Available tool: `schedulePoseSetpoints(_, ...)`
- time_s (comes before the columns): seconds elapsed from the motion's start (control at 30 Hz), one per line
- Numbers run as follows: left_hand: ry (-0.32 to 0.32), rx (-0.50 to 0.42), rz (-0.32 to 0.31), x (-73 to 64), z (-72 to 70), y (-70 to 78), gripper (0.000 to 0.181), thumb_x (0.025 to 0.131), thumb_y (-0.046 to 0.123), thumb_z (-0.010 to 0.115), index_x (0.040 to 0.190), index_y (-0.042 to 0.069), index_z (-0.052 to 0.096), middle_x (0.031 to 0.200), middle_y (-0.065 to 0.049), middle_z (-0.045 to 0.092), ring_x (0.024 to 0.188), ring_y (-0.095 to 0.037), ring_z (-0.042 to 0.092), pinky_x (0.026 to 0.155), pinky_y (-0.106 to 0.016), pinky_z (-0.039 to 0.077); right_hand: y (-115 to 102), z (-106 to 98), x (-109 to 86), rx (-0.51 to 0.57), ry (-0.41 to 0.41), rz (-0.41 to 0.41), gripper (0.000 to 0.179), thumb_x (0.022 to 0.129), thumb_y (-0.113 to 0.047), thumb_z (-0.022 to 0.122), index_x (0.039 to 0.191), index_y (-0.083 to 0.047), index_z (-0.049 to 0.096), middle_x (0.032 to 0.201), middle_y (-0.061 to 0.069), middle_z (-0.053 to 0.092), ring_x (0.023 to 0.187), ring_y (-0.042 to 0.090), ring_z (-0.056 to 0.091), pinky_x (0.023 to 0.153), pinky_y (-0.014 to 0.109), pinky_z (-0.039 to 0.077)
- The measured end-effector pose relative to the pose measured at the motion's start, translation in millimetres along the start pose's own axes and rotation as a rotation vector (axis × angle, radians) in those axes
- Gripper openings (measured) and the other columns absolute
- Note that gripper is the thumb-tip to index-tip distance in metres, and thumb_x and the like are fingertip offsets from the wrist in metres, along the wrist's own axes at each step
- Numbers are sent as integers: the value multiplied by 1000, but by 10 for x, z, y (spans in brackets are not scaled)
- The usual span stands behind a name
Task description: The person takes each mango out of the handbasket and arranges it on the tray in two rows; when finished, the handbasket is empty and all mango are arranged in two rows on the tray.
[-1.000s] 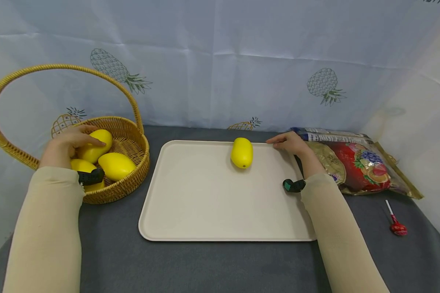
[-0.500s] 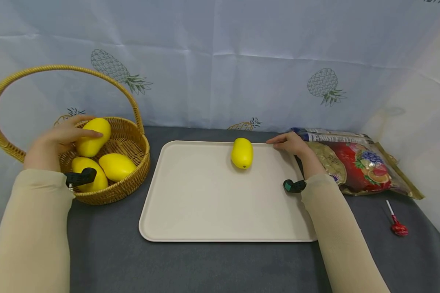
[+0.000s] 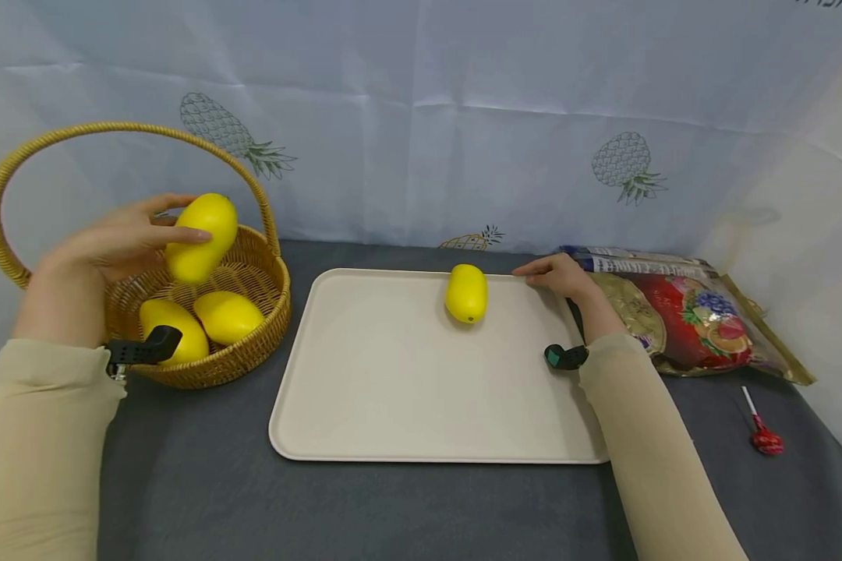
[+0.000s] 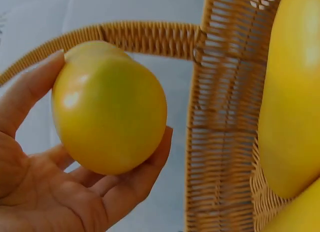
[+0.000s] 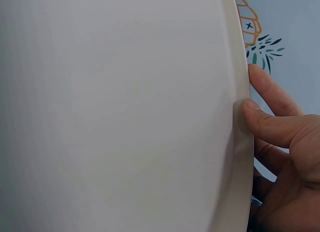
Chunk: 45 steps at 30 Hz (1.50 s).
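My left hand (image 3: pixel 122 238) grips a yellow mango (image 3: pixel 206 234), thumb on one side and fingers round the other. The mango is up over the wicker basket (image 3: pixel 274 327), under its tall handle. Two more mangoes, a left one (image 3: pixel 175 331) and a right one (image 3: pixel 228 317), lie inside the basket. At the far right corner of the cream tray (image 3: pixel 421 389), my right hand (image 3: pixel 560 276) holds the rim. In the right wrist view its thumb (image 5: pixel 272 126) presses the rim's inner side, with fingers behind it. One mango (image 3: pixel 466 294) lies on the tray near the far edge.
Right of the tray lies a red and gold plastic food bag (image 3: pixel 695 315), close to my right wrist. A red lollipop (image 3: pixel 767 440) is on the grey tablecloth (image 3: pixel 393 506) in front of it. A pale curtain (image 3: pixel 428 156) with pineapple prints hangs behind.
My left hand has lifted one mango up out of the basket, clear of the two below it, and the wrist has shifted left. The right hand keeps its place at the tray corner.
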<state>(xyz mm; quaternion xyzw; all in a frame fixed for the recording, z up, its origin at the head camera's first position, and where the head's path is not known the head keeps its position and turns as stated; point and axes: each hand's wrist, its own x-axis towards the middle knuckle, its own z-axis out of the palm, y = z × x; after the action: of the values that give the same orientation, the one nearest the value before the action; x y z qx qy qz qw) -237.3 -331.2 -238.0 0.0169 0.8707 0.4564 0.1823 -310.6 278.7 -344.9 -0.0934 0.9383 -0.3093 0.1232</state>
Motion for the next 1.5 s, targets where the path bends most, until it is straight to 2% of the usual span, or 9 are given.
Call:
schedulePoseSetpoints(0.07,-31,16,18,-13,64,70,88,100,40,54,160,19,-8,164,-24,4,98,8,56,85,-22,56,-1,1,-3,3,5,4,32,101,-14,55,132,-12,64,145,22,52,134,41,48,108,55,46)
schedulePoseSetpoints(0.2,-73,32,78,-47,217,210,85,101,35,54,159,10,-3,162,-17,17,104,6,56,86,-21,56,-11,2,-11,6,7,3,32,101,-13,55,132,-11,64,145,23,52,134,42,48,108,55,46)
schedulePoseSetpoints(0.4,-90,26,140,-53,475,439,79,99,31,59,158,13,11,155,-8,29,109,-2,58,89,-28,58,-13,0,-13,3,-2,1,33,102,-12,54,133,-11,63,146,23,51,134,41,48,108,55,46)
schedulePoseSetpoints(0.63,-135,-45,197,18,756,663,77,97,24,62,157,14,16,154,-10,31,110,-10,60,88,-33,60,-23,6,-12,-10,4,-11,33,101,-11,53,133,-10,63,144,23,52,133,41,49,108,55,46)
schedulePoseSetpoints(0.77,-160,-73,209,77,901,748,75,96,23,63,156,13,19,153,-11,33,112,-15,59,89,-36,60,-14,7,-12,-12,6,-12,33,101,-10,54,133,-10,64,143,23,53,132,41,50,107,55,47)
schedulePoseSetpoints(1.03,-203,-91,189,237,1185,842,70,93,21,67,150,10,26,148,-15,39,119,-28,55,94,-40,57,-7,6,-3,-17,9,-8,33,101,-11,54,132,-11,64,143,23,53,132,41,50,107,55,47)
schedulePoseSetpoints(1.2,-226,-148,188,344,1339,864,68,93,19,66,148,12,27,141,-17,44,115,-27,57,94,-38,56,-4,8,4,-25,7,-11,33,102,-12,53,133,-11,64,143,22,53,131,41,50,107,55,47)
schedulePoseSetpoints(1.37,-240,-229,177,416,1478,858,65,93,17,65,148,18,30,130,-15,50,107,-24,59,90,-34,54,9,14,10,-24,8,-13,33,102,-12,53,133,-11,64,144,22,53,131,41,50,107,55,47)
schedulePoseSetpoints(1.5,-231,-261,148,480,1564,824,64,94,20,64,150,22,32,133,-14,49,109,-24,57,87,-32,54,13,15,6,-18,10,-12,33,102,-11,53,133,-11,64,144,22,53,131,41,50,107,54,47)
